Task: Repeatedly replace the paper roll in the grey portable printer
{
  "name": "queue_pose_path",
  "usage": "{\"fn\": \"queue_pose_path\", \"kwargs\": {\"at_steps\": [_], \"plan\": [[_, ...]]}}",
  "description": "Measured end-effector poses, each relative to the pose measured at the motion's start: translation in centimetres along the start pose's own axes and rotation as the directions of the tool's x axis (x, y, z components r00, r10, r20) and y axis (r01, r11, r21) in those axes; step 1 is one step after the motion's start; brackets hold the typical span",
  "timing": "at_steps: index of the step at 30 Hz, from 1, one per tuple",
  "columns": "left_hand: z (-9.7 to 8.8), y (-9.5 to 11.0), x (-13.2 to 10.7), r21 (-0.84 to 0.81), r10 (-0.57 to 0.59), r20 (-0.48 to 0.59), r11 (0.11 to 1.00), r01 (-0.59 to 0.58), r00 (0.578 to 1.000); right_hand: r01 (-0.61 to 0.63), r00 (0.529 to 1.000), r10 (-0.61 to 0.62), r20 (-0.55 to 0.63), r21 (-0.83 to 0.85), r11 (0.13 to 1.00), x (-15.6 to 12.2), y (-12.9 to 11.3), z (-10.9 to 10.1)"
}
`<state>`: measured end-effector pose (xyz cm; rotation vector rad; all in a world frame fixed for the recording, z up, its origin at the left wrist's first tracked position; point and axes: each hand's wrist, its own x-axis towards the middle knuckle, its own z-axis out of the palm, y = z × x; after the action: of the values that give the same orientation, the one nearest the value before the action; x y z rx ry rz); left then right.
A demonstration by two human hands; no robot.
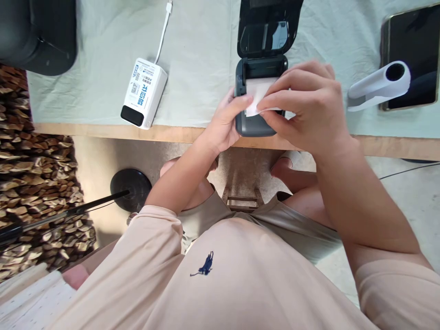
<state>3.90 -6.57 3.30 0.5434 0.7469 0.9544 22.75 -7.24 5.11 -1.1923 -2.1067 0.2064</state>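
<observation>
A small dark grey label printer (254, 123) sits at the table's near edge with its black lid (266, 27) swung up and open. White paper (257, 89) lies in its bay and over its front. My left hand (225, 121) grips the printer's left side, thumb pressed on the paper edge. My right hand (305, 103) is above the printer's right half, fingers pinched on the paper's loose end.
A white power bank (143, 91) with a white cable (164, 32) lies left of the printer. A white paper roll (380, 85) and a dark tablet (412, 55) lie at the right. The table (192, 59) has a pale green cloth. A black stand base (130, 188) rests on the floor.
</observation>
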Motion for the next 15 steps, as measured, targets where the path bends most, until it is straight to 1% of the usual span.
{"fn": "queue_pose_path", "kwargs": {"at_steps": [2, 4, 6, 7, 9, 11, 12, 13, 14, 15], "plan": [[-0.1, -0.2, 0.0, 0.045, 0.013, -0.047, 0.999, -0.011, 0.999, -0.031, 0.999, 0.030, 0.009, 0.077, 0.997, -0.1, 0.1, 0.1], [0.1, -0.2, 0.0, 0.096, -0.002, -0.113, 0.995, 0.013, 0.994, -0.026, 0.999, 0.033, -0.034, 0.193, 0.981, -0.1, 0.3, 0.2], [0.4, -0.1, -0.1, 0.116, -0.040, -0.155, 0.992, 0.059, 0.987, -0.010, 0.989, 0.050, -0.137, 0.281, 0.960, 0.1, 1.0, 0.4], [0.5, 0.0, -0.2, 0.115, -0.058, -0.167, 0.990, 0.078, 0.984, 0.001, 0.977, 0.063, -0.205, 0.295, 0.956, 0.3, 1.5, 0.5], [0.5, 0.1, -0.4, 0.104, -0.088, -0.175, 0.989, 0.107, 0.981, 0.026, 0.934, 0.082, -0.349, 0.295, 0.955, 0.6, 3.0, 0.8], [0.4, 0.1, -0.6, 0.116, -0.096, -0.172, 0.986, 0.117, 0.980, 0.074, 0.890, 0.086, -0.448, 0.328, 0.942, 0.7, 4.5, 0.8], [0.4, 0.0, -0.7, 0.135, -0.089, -0.166, 0.984, 0.112, 0.982, 0.083, 0.885, 0.106, -0.454, 0.378, 0.922, 0.8, 5.0, 0.6], [0.3, 0.0, -0.8, 0.157, -0.078, -0.153, 0.982, 0.102, 0.985, 0.059, 0.900, 0.144, -0.411, 0.443, 0.894, 0.8, 5.2, 0.4], [0.4, 0.0, -0.9, 0.176, -0.064, -0.138, 0.980, 0.088, 0.988, -0.006, 0.926, 0.196, -0.323, 0.506, 0.863, 0.7, 5.0, 0.1], [0.4, 0.0, -1.0, 0.188, -0.050, -0.127, 0.979, 0.074, 0.991, -0.103, 0.947, 0.250, -0.201, 0.548, 0.830, 0.7, 4.4, -0.2]]}}
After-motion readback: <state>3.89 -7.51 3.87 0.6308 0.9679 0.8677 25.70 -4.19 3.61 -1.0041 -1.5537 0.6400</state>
